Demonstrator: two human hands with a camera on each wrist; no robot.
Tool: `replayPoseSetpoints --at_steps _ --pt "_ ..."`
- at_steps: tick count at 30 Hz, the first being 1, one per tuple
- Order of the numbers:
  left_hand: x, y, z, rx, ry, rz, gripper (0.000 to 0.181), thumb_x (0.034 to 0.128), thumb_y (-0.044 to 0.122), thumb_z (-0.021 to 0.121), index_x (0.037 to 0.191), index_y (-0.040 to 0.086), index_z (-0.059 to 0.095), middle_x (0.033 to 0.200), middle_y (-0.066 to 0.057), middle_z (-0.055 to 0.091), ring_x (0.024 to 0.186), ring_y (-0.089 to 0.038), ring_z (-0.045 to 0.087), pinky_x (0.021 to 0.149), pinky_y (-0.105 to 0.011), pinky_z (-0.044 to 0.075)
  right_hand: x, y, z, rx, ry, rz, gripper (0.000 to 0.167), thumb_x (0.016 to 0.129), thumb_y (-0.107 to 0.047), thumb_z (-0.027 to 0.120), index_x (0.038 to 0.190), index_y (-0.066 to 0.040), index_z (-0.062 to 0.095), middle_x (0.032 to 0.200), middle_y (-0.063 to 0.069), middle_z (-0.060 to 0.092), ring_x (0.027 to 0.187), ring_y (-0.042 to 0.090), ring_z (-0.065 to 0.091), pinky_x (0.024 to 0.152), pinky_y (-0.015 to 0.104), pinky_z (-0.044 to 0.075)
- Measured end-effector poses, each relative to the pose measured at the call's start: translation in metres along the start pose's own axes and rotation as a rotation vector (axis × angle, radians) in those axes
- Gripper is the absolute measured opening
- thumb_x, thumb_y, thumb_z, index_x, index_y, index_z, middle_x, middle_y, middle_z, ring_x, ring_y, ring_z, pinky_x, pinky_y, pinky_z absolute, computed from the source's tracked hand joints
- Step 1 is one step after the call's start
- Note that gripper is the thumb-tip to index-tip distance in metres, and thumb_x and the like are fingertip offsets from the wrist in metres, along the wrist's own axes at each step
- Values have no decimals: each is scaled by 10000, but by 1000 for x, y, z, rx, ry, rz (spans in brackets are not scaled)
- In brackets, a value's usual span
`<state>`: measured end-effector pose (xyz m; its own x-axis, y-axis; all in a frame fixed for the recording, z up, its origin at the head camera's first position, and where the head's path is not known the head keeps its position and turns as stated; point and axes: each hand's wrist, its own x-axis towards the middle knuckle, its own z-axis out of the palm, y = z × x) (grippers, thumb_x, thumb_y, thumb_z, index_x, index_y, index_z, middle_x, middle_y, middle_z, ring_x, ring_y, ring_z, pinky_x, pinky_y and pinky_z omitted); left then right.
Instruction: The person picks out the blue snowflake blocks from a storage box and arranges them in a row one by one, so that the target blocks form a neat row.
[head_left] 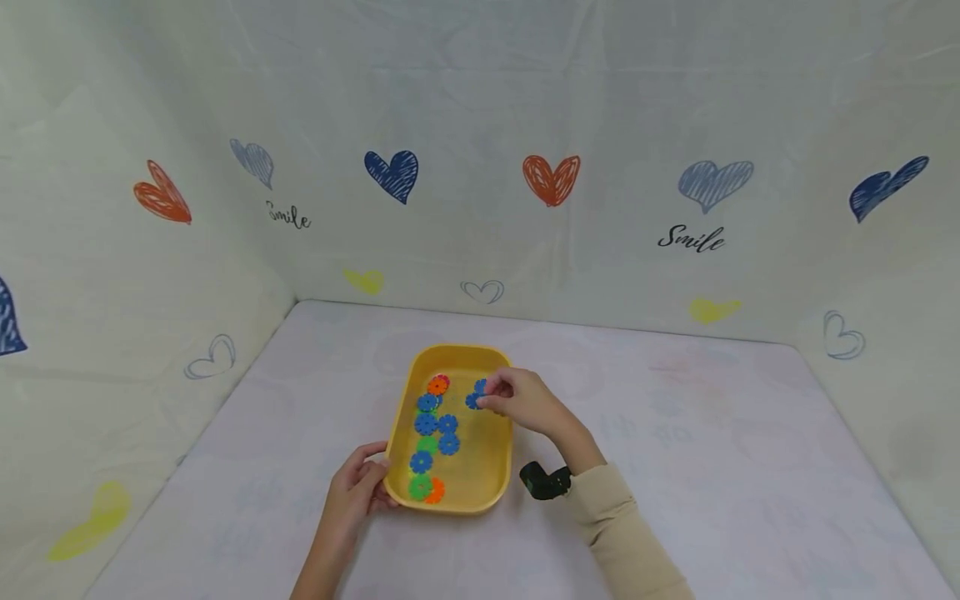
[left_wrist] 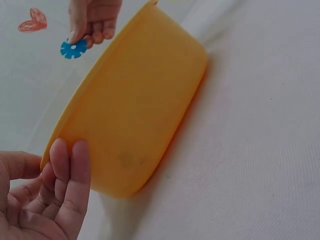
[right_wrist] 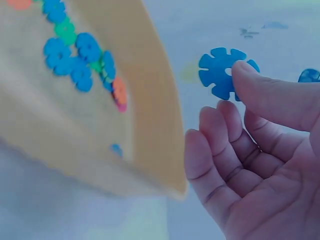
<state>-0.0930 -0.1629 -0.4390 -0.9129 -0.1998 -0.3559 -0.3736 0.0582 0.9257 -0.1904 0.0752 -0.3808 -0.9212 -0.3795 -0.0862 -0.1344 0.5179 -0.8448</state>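
My right hand (head_left: 522, 402) pinches a blue notched plastic disc (right_wrist: 218, 73) between thumb and fingers, above the right side of a yellow tray (head_left: 491, 487). The right wrist view shows the disc's round centre hole and slotted edge. My left hand (head_left: 358, 483) grips the tray's near left corner, thumb at the rim and fingers against the outer wall (left_wrist: 125, 115). Inside the tray, several blue discs (head_left: 425, 423), green discs (head_left: 421, 486) and orange discs (head_left: 437, 385) lie mostly along the left side, some overlapping. Another blue disc (head_left: 481, 386) shows just beyond the pinched one.
The tray stands on a white-covered table (head_left: 675, 467). A pale curtain (head_left: 465, 100) printed with hearts and "Smile" rises behind the table and along its sides. A black device (head_left: 545, 482) is at my right wrist, beside a beige sleeve (head_left: 626, 533).
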Motion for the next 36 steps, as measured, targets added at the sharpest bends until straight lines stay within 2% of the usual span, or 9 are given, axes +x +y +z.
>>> replayPoseSetpoints --at_steps 7,15,23,27,36 --pt "0 0 -2 3 -11 -27 382 954 158 471 1319 50 433 723 -33 523 571 -157 554 545 -255 521 -10 31 -9 104 90 95 167 865 -172 647 912 -32 569 780 72 587 656 146 532 693 348 534" --pt "1 -2 -1 -27 -19 -31 377 957 148 462 1319 50 428 734 -32 539 578 -152 551 555 -257 527 -19 64 -17 118 154 144 189 886 -184 619 932 -17 545 793 133 597 656 135 537 670 252 519" --pt "0 -2 -1 -56 -24 -17 370 950 141 471 1307 55 436 742 -30 554 568 -142 548 567 -258 535 -23 91 -15 122 197 221 185 900 -185 596 902 -9 542 698 85 580 629 146 513 608 232 468" --pt "0 -3 0 -63 -25 -8 359 943 138 474 1295 71 454 752 -30 556 565 -139 549 573 -258 539 -23 102 -15 129 222 263 170 894 -164 599 887 0 553 677 61 583 606 122 531 584 227 481" --pt "-1 -3 0 -60 -25 2 376 948 136 473 1313 54 435 732 -28 547 556 -139 545 563 -257 535 -21 123 -19 314 233 288 173 876 -111 612 899 56 569 605 14 580 513 99 562 533 242 522"
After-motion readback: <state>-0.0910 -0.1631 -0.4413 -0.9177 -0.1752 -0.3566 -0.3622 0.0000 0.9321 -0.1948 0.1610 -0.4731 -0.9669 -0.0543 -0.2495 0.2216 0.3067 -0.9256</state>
